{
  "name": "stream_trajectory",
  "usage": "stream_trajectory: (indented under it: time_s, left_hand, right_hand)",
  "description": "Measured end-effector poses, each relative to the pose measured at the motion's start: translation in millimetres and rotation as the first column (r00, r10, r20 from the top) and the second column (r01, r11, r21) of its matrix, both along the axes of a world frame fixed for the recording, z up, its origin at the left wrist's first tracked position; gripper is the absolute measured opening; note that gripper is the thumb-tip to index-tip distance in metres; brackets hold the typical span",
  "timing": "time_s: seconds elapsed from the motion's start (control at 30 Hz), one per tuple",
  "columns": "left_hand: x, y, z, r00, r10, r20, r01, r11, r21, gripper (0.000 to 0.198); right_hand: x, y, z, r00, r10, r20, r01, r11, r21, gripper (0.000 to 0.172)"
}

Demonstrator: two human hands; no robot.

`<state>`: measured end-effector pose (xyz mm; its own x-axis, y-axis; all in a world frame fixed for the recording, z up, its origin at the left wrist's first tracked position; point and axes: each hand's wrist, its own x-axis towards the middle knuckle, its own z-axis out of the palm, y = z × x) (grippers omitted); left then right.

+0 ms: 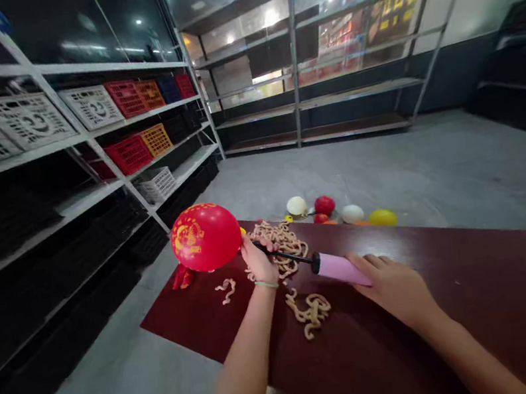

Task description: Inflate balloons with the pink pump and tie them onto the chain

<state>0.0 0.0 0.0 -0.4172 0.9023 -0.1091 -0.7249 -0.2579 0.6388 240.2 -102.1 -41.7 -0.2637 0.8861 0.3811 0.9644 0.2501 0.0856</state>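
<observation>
A red balloon (206, 237) with a yellow print, round and filled with air, sits at the fingers of my left hand (258, 261). That hand is closed around the balloon's neck and the black end of a balloon pump; its fingertips are partly hidden. My right hand (393, 283) grips the pink barrel of the balloon pump (340, 269), and a black rod shows between the two hands. Behind my left hand lies a pile of beige, twisted strands (283, 240). Smaller bunches of the strands (310, 313) rest nearer to me on the table.
The dark red table (418, 339) spans the foreground. Red limp balloons (183, 276) lie at its left corner. Beyond its far edge are a white balloon (296, 205), a yellow balloon (383, 217) and several others on the floor. Shelves with plastic crates (129, 153) stand at left; a metal rack (295, 70) stands behind.
</observation>
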Motion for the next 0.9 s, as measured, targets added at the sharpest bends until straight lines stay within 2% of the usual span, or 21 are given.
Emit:
stream_trajectory:
  time_s: [0.13, 0.3, 0.4, 0.53, 0.77, 0.9]
  left_hand:
    - [11, -7, -4.6, 1.0, -0.002, -0.008, 0.002, 1.0, -0.01, 0.035]
    - [34, -19, -9.1, 0.986, -0.15, -0.075, 0.152, 0.988, 0.017, 0.036]
    - [39, -20, -8.9, 0.983, -0.162, -0.087, 0.164, 0.986, 0.025, 0.037]
    - [28, -12, -5.8, 0.991, -0.119, -0.057, 0.12, 0.993, 0.009, 0.035]
    - [-6, 7, 0.8, 0.998, 0.048, -0.031, -0.048, 0.999, 0.023, 0.035]
    - [-6, 8, -0.2, 0.995, 0.103, -0.011, -0.103, 0.995, 0.012, 0.035]
  right_hand:
    - [-12, -10, 0.8, 0.999, -0.032, 0.016, 0.032, 0.999, 0.008, 0.041]
    - [-42, -15, 1.6, 0.997, -0.053, -0.054, 0.052, 0.998, -0.017, 0.044]
    - [-47, -11, -1.5, 0.996, -0.024, -0.09, 0.022, 0.999, -0.027, 0.046]
    - [-34, -4, -2.9, 0.996, 0.012, -0.086, -0.012, 1.0, 0.001, 0.046]
    - [10, 5, 0.0, 1.0, 0.009, 0.014, -0.01, 0.999, 0.044, 0.046]
    - [6, 5, 0.0, 1.0, -0.011, 0.022, 0.01, 0.999, 0.043, 0.043]
